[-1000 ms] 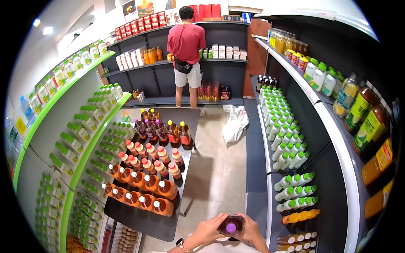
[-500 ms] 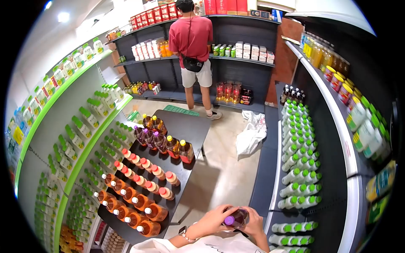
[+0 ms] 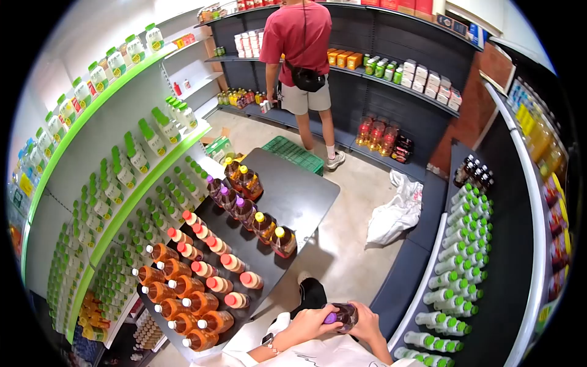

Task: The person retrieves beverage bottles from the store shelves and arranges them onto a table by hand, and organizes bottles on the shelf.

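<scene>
Between both hands, low in the view, is a dark bottle with a purple cap (image 3: 343, 317). My left hand (image 3: 312, 324) is wrapped round its cap end, and my right hand (image 3: 367, 323) holds the other end. To the left, on a black table (image 3: 293, 177), stand more purple-capped bottles (image 3: 235, 205), yellow-capped dark bottles (image 3: 273, 233), red-capped pale bottles (image 3: 220, 260) and white-capped orange bottles (image 3: 183, 300).
A person in a red shirt (image 3: 302, 37) stands at the back shelf (image 3: 367, 73). A green crate (image 3: 290, 154) and a white plastic bag (image 3: 397, 211) lie on the floor. Green-edged shelves (image 3: 131, 183) run left; shelves with green-capped bottles (image 3: 458, 263) run right.
The view has turned and come nearer to the table and back shelf. One of the wearer's feet now shows beside the table. Both hands still hold the bottle, which has tilted more sideways.
</scene>
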The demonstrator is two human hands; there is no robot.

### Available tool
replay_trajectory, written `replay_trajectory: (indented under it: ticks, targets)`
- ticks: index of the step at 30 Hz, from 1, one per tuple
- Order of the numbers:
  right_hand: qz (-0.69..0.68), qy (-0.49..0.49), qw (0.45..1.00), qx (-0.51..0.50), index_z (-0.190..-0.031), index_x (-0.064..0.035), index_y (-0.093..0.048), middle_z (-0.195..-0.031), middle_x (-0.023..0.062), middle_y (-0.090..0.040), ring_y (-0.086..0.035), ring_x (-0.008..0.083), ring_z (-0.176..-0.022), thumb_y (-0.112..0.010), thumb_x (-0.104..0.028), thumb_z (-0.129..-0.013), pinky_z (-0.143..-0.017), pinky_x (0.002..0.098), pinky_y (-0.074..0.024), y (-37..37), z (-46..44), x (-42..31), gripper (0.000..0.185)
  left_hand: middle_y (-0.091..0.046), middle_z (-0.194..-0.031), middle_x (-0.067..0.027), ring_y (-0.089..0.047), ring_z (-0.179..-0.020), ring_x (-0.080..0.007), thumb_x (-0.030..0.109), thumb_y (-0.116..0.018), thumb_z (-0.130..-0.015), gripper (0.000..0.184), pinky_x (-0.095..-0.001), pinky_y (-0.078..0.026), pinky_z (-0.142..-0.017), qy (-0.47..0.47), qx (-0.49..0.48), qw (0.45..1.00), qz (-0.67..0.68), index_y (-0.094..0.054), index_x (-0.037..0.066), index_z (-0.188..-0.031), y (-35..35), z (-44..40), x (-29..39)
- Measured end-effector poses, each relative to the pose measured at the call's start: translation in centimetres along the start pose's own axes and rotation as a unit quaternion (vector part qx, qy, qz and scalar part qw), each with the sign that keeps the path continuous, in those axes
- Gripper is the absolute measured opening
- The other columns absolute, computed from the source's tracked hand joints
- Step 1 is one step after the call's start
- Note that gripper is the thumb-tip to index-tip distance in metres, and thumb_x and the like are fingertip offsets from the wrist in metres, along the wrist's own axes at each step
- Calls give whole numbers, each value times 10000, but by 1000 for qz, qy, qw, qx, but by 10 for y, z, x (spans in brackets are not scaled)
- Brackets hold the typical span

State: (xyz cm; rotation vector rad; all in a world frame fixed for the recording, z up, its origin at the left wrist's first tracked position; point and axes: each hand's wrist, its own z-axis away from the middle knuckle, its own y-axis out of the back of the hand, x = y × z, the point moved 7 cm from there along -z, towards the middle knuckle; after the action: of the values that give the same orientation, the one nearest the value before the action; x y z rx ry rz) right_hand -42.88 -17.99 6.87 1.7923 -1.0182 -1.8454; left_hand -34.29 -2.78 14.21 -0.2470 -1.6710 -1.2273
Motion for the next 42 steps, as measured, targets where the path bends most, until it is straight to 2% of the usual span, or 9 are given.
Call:
replay_trajectory:
  ticks: [7,18,22,27,34,37,38,39,42]
  targets:
    - [-72,-69,995,-26,-1256,-91,-534,-1068,112,-689,-685,285,-997,-935,-406,-548,-851,386,-540,-10,-139,13,873,-683,-801,-199,-660,-683,-411,392,-657,-897,379,-474,-525,-581,7,63,998,-7,-548,58,-1040,75,-111,-38]
    - [-197,1,978,-62,-1451,-57,-328,-1312,186,-547,-580,309,-1183,-898,-40,-598,-983,407,-488,-53,-329,12,1026,-670,-724,-185,-652,-661,-402,306,-694,-838,305,-475,-517,-570,57,145,986,-50,-558,75,-984,163,-226,-112]
    - [-366,-9,909,-200,-1509,-75,-151,-1400,206,-445,-485,293,-1283,-815,137,-637,-1018,412,-476,-120,-371,39,1117,-668,-705,-174,-664,-658,-386,309,-697,-818,286,-473,-524,-581,136,222,964,-50,-577,101,-974,181,-245,-157]
    - [-345,-67,843,-407,-1535,-68,-111,-1394,185,-448,-510,252,-1238,-815,77,-671,-998,372,-480,-180,-443,51,1124,-677,-768,-214,-656,-702,-436,286,-656,-837,325,-535,-524,-611,260,270,927,-22,-532,80,-1056,206,-254,-214]
    - [-279,-117,774,-556,-1551,3,65,-1321,131,-531,-554,218,-1177,-732,46,-746,-1009,341,-462,-229,-553,10,1133,-687,-773,-169,-666,-693,-405,290,-693,-835,336,-515,-517,-590,375,323,863,-103,-522,103,-1057,251,-284,-282]
    - [-295,-156,742,-581,-1554,3,54,-1247,104,-566,-573,181,-1114,-679,51,-765,-972,311,-474,-254,-582,-1,1079,-688,-800,-157,-672,-718,-397,281,-689,-832,332,-519,-517,-604,403,325,847,-116,-525,120,-1072,268,-291,-310]
    - [-285,-154,739,-591,-1556,-4,62,-1241,93,-562,-573,167,-1094,-645,45,-788,-962,310,-476,-257,-591,-8,1045,-691,-821,-154,-674,-733,-394,272,-685,-831,329,-517,-520,-613,418,322,841,-120,-526,122,-1078,273,-293,-316]
    - [-297,-112,743,-589,-1575,-57,18,-1302,166,-534,-578,210,-1113,-633,-9,-829,-935,329,-497,-259,-599,-16,991,-695,-831,-150,-676,-735,-392,268,-683,-832,325,-514,-522,-615,426,325,835,-126,-528,124,-1078,276,-294,-323]
    - [-244,-164,735,-611,-1589,-132,-6,-1326,146,-529,-578,184,-1091,-633,-39,-841,-910,298,-488,-286,-614,-8,981,-699,-820,-143,-677,-717,-387,259,-685,-829,321,-514,-524,-605,433,337,824,-138,-531,126,-1078,287,-295,-338]
